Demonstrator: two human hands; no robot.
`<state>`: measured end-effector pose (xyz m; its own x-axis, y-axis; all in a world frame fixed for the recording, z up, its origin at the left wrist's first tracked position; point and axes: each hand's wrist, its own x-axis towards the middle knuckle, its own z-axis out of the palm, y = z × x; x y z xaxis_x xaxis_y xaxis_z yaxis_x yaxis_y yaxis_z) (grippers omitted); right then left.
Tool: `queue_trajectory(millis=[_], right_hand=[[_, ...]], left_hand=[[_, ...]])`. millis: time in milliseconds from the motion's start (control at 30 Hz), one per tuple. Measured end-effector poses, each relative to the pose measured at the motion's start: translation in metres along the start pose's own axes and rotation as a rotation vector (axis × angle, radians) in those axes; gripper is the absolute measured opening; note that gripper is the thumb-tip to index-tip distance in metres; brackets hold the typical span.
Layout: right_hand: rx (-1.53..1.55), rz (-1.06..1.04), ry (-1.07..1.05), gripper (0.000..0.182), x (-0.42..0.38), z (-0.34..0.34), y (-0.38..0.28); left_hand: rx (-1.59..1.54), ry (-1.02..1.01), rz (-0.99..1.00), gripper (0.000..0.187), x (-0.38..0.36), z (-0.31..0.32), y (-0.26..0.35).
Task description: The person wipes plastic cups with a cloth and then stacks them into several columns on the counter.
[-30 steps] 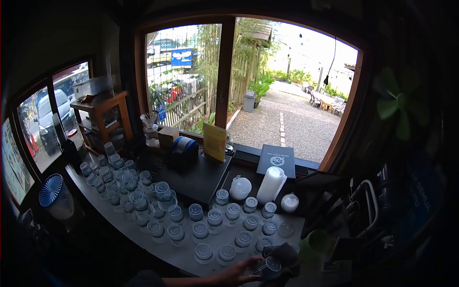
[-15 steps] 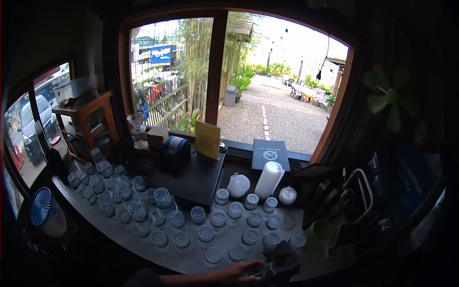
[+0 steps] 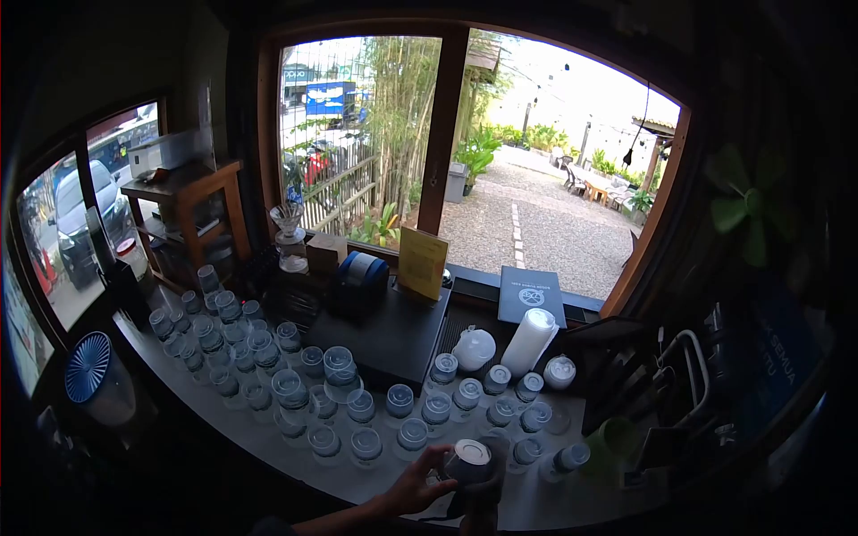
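My left hand (image 3: 418, 485) reaches in from the bottom of the view, its fingers closed around the side of a drinking glass (image 3: 470, 454). The glass is tilted, with its round base turned up toward me. Close against its right side is my right hand (image 3: 483, 497), dim and partly hidden, with a dark cloth (image 3: 497, 448) in it. Just right of the hands stand an upside-down glass (image 3: 526, 451) and another glass (image 3: 572, 456). Left of them, an upturned glass (image 3: 412, 434) sits on the pale counter (image 3: 357, 500).
Many upturned glasses, some stacked, cover the counter's left side. Behind them are a black flat-topped box (image 3: 375, 335), a yellow sign (image 3: 422, 263), a white round pot (image 3: 474, 348) and a white roll (image 3: 529, 342). A green container (image 3: 614, 438) stands at right.
My left hand has risen and now grips a glass with its base up. The cloth has moved left, beside this glass. The camera view has shifted, so the counter appears further right.
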<state>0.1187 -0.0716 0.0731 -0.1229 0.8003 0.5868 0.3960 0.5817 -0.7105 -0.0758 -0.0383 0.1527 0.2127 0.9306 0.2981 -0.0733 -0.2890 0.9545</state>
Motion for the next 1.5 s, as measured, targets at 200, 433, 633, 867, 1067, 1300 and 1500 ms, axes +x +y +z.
queue_trajectory(millis=[200,433,633,867,1067,1300,1500], right_hand=[[0.502,0.293,-0.314,0.037,0.057,-0.022,-0.025],[0.639,0.292,-0.594,0.04,0.063,-0.014,-0.025],[0.697,0.226,-0.706,0.043,0.058,0.008,-0.026],[0.672,0.249,-0.921,0.049,0.036,0.028,0.009],[0.993,0.236,-0.62,0.065,0.038,0.002,-0.01],[1.315,0.659,-0.683,0.063,0.054,-0.063,-0.004],[1.4,0.773,-0.586,0.061,0.057,-0.09,-0.008]], left_hand=[[0.292,0.078,0.041,0.068,-0.015,-0.015,0.029],[0.354,0.299,-0.108,0.053,-0.047,-0.022,0.031],[0.102,0.431,-0.021,0.063,-0.062,-0.01,0.017],[0.596,0.306,-0.075,0.053,-0.081,-0.017,-0.031],[0.329,0.381,-0.153,0.07,-0.066,0.014,0.009],[-0.056,0.147,-0.301,0.078,-0.048,0.049,0.011],[0.038,0.343,-0.061,0.072,-0.009,0.096,0.04]])
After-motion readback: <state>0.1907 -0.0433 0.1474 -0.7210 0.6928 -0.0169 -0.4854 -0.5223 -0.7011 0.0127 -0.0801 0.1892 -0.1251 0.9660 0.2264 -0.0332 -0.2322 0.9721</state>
